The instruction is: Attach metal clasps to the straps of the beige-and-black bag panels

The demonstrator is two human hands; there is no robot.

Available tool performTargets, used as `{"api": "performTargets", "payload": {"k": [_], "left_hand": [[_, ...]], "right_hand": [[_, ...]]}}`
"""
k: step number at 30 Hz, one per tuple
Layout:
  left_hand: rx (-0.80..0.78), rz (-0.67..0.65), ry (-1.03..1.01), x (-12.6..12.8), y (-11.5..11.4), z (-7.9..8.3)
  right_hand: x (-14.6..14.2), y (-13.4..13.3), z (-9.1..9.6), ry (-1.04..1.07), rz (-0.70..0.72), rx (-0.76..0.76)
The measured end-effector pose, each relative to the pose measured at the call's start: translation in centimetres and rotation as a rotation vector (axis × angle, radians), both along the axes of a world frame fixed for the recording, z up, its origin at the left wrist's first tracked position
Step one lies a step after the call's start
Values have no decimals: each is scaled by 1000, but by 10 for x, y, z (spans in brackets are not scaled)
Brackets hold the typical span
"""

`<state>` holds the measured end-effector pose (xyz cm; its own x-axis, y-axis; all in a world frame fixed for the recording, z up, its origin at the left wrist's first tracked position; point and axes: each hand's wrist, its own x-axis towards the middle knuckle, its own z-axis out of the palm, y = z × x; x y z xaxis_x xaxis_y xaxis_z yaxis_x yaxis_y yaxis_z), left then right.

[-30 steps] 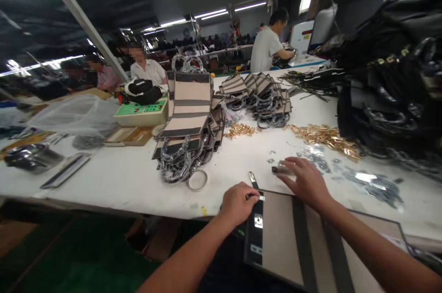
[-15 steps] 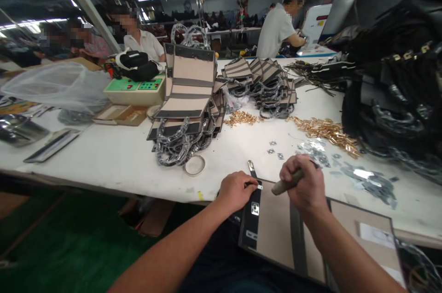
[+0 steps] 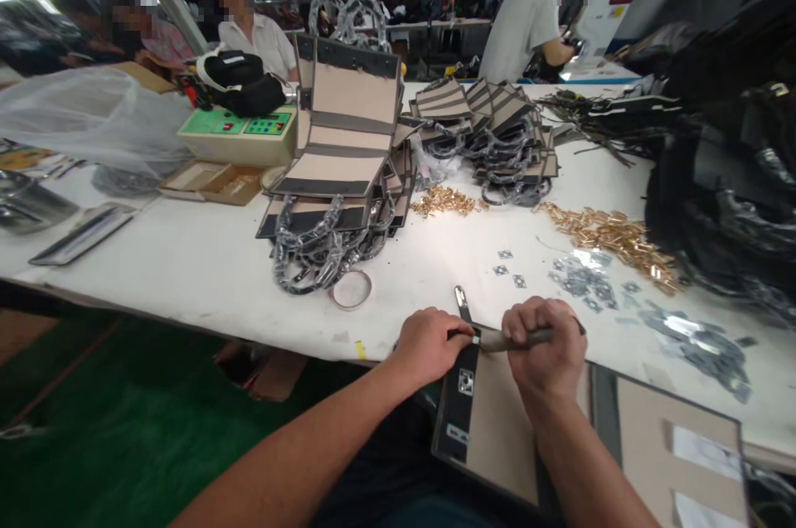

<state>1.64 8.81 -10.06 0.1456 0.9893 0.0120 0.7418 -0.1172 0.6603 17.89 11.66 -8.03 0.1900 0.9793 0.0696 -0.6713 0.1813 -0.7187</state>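
A bag panel [image 3: 503,428], beige with dark bands, lies at the table's front edge and reaches over it. Metal plates [image 3: 466,381] sit on its dark end strip. My left hand [image 3: 429,346] is closed at the strip's upper end, pinching a small shiny metal piece [image 3: 476,339] at its fingertips. My right hand [image 3: 547,346] is wrapped round a blunt grey-brown tool [image 3: 494,341], whose kind I cannot make out. The tool's tip is right beside the metal piece; contact is unclear. A dark tab with a metal end [image 3: 461,298] sticks out beyond the panel.
Stacked bag panels with plastic-wrapped handles [image 3: 311,254] stand left of centre, near a tape roll [image 3: 351,290]. Gold-coloured fittings [image 3: 615,238] and thin metal plates [image 3: 702,346] lie to the right. Black bags [image 3: 721,180] are heaped beyond. Co-workers [image 3: 522,22] are across the table.
My right hand has brought the tool's tip left and down to the metal piece. My left hand stays at the strip. The camera view has shifted slightly.
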Motion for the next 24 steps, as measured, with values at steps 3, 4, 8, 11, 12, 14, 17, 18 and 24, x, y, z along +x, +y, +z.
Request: {"api": "performTargets", "payload": {"k": [3,4,8,11,12,14,17,18,24], "left_hand": [[-4,-8,-24,1,-1,1],[-12,-6,-32,1,-1,1],[-128,10,-96,-4,5,6],[-298,-68,-187,-11,15,12],[-330,-95,-191,-12,18,15],[-335,-97,-151,-13,24,18],[-308,-5,-77,-12,29,15],[-310,18,-63,-12,31,13],[-318,-83,-46,-17,49,-6]], "right_hand": [[-3,-1,0,-46,22,57],[-5,-2,-1,-78,33,86],[-12,-5,-6,-302,55,192],[-13,-4,-8,-495,84,245],[-13,-3,-9,-533,97,256],[-12,-1,-8,-563,103,263],[-12,1,-4,-548,90,240],[-13,1,-3,-540,97,239],[-23,-2,11,-744,234,383]]}}
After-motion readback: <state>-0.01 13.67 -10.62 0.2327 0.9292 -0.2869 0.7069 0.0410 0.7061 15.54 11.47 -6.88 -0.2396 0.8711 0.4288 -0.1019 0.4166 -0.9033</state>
